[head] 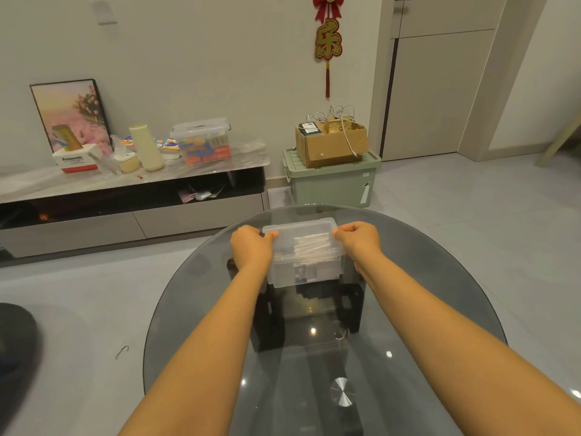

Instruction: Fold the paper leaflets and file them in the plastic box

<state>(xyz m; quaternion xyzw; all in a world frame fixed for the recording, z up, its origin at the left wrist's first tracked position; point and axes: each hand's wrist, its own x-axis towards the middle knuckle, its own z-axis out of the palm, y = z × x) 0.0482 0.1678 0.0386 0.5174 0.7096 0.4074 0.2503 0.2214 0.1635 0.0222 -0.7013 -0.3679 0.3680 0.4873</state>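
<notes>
I saw the clear plastic box (303, 256) sitting on the far half of the round smoked-glass table (195, 309), with both arms stretched out to it. My left hand (251, 247) gripped the box's left end, fingers curled over the rim and the thumb lying along its near top corner. My right hand (358, 239) gripped the right end in the same way, fingers curled round the rim. Inside the box, a row of folded white paper leaflets (311, 245) stood on edge toward the right side, and some small bluish printed pieces showed through the near wall lower down; I could not tell what those were. Beyond the table, a low TV cabinet (132, 196) ran along the wall, carrying a lidded clear storage box (201, 141) and a leaning framed picture (70, 113). To its right, a cardboard box (330, 143) rested on a pale green storage bin (330, 184).
</notes>
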